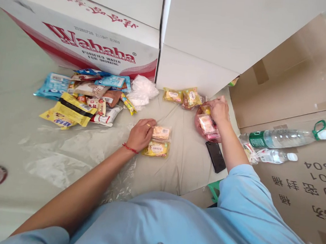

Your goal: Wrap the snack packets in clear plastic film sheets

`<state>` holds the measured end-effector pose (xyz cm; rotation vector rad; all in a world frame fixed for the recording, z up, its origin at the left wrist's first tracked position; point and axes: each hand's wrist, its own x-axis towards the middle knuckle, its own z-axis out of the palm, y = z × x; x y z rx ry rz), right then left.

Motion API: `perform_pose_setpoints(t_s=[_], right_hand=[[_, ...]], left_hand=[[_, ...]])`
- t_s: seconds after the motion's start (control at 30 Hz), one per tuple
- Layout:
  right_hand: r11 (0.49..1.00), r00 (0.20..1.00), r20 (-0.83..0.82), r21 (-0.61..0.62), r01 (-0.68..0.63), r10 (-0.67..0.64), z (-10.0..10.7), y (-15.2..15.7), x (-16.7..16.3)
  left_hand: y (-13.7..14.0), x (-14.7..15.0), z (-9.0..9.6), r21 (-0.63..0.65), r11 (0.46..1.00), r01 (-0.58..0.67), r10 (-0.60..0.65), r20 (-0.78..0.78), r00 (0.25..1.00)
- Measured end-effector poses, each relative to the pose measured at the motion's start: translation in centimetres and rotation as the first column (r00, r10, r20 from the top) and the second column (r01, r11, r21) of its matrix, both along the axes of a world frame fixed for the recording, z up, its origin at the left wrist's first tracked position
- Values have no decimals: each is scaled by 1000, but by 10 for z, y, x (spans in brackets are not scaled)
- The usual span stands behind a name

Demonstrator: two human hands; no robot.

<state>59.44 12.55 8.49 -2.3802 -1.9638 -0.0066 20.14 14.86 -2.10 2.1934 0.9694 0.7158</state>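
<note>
Wrapped snacks (207, 124): several left in red bowl (197, 129) | two packs (157, 148) already laid at left hand (141, 136), others set beside white box (191, 71) | left fingers rested against packs, right hand (219, 110) placed at bowl; pinching by either cannot be told.

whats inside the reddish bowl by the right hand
Wrapped snacks show inside the reddish bowl; the right hand covers part of it, and anything beneath the top snacks is hidden.

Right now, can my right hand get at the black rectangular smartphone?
Likely yes: the smartphone lies uncovered beside your right forearm, though your right hand, now at the round pink container of wrapped snacks, would have to draw back first.
</note>
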Motion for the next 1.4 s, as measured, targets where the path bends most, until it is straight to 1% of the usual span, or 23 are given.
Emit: perform_pose_setpoints(t_s=[0.1, 0.2, 0.27, 0.33, 0.37, 0.4, 0.43, 0.47, 0.5, 0.57, 0.63, 0.7, 0.77, 0.83, 0.9, 0.97, 1.03, 1.07, 1.13, 1.2, 1.23, 1.3, 1.4], right_hand=[[985, 993, 68, 152, 85, -97, -2, -3, -6], [958, 989, 59, 262, 115, -135, 9, -3, -10], [907, 988, 2, 396, 144, -157, 20, -7, -24], [817, 981, -108, 544, 193, -160, 27, -16, -50], [792, 976, -176, 574, 207, -128, 28, -22, -68], [814, 967, -246, 547, 194, -65, 26, -29, -88], [876, 949, -314, 462, 136, 17, 21, -34, -109], [944, 921, -378, 329, 32, 100, 15, -39, -130], [978, 890, -429, 194, -74, 152, 7, -42, -149], [979, 872, -456, -6, -204, 179, -11, -44, -179], [957, 881, -443, -143, -251, 165, -26, -40, -197], [932, 875, -463, -238, -274, 139, -35, -37, -206], [921, 849, -515, -266, -284, 113, -38, -37, -207], [939, 816, -568, -213, -271, 107, -33, -44, -204], [967, 781, -612, -105, -233, 122, -23, -58, -194], [987, 752, -645, 17, -162, 135, -7, -76, -173], [992, 745, -660, 128, -15, 97, 10, -93, -138], [981, 744, -667, 169, 94, 44, 17, -99, -115], [883, 717, -686, 256, 393, -121, 27, -104, -65], [767, 705, -644, 279, 578, -297, 30, -101, -18], [722, 695, -596, 260, 641, -402, 28, -98, 1], [691, 695, -497, 234, 684, -520, 19, -88, 23], [706, 718, -403, 212, 676, -567, 1, -77, 22]], left_hand=[[-1, -1, 6, -31, 999, -21, 22, 33, 999], [-1, -2, 12, -87, 993, -78, 84, 72, 994], [-1, -3, 12, -116, 987, -107, 118, 89, 989], [0, -3, 11, -124, 985, -120, 133, 101, 986], [0, -3, 10, -121, 985, -122, 135, 107, 985], [1, -3, 8, -115, 986, -122, 135, 112, 984], [1, -2, 7, -108, 987, -122, 135, 115, 984], [1, -2, 6, -99, 988, -122, 133, 115, 984], [1, -1, 5, -89, 989, -119, 128, 112, 985], [2, -1, 4, -69, 992, -110, 116, 102, 988], [2, -1, 3, -55, 993, -102, 107, 92, 990], [2, -1, 4, -50, 994, -99, 103, 88, 991], [2, -1, 4, -53, 993, -104, 108, 87, 990], [2, -2, 5, -61, 992, -114, 119, 86, 989], [2, -2, 5, -69, 990, -121, 127, 86, 988], [2, -2, 6, -71, 990, -124, 130, 87, 988], [2, -1, 5, -72, 989, -133, 139, 93, 986], [2, -1, 5, -72, 988, -137, 144, 95, 985], [2, 0, 4, -72, 987, -145, 151, 95, 984], [2, 0, 4, -73, 986, -150, 156, 89, 984], [2, 1, 3, -74, 986, -152, 159, 85, 984], [2, 1, 4, -79, 985, -155, 161, 79, 984], [2, 0, 4, -82, 985, -151, 157, 80, 984]])
